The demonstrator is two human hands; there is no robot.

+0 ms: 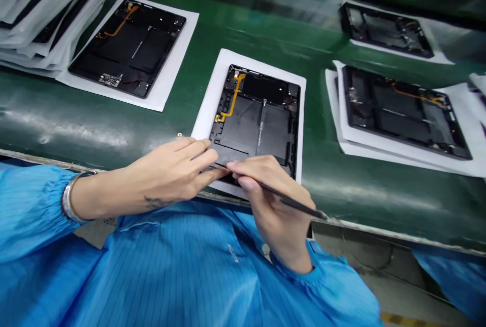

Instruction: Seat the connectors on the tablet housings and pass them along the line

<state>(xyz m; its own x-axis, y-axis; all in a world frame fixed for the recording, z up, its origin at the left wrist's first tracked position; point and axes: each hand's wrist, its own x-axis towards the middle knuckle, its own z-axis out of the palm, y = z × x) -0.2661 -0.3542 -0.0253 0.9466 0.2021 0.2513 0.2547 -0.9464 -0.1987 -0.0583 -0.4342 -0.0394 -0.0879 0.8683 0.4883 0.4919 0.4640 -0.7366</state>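
Note:
An opened black tablet (261, 129) lies on a white sheet (208, 89) before me, its inside facing up, with an orange flex cable (238, 91) along the upper left and dark battery panels. My left hand (186, 167) grips its near left corner, fingers bent over the edge and thumb reaching along the near side. In my right hand (275, 190) is a pair of black tweezers (299, 205), slanted with the tips toward the tablet's near end, close to my left thumb. The fingers hide the tips and the part they touch.
Left of the work is another opened tablet (129, 48) on a sheet, beside a stack of sheet-wrapped tablets (49, 18). Two more tablets, a nearer one (406, 112) and a farther one (389, 31), lie at right. A small round piece (179, 135) sits on the green bench (261, 28).

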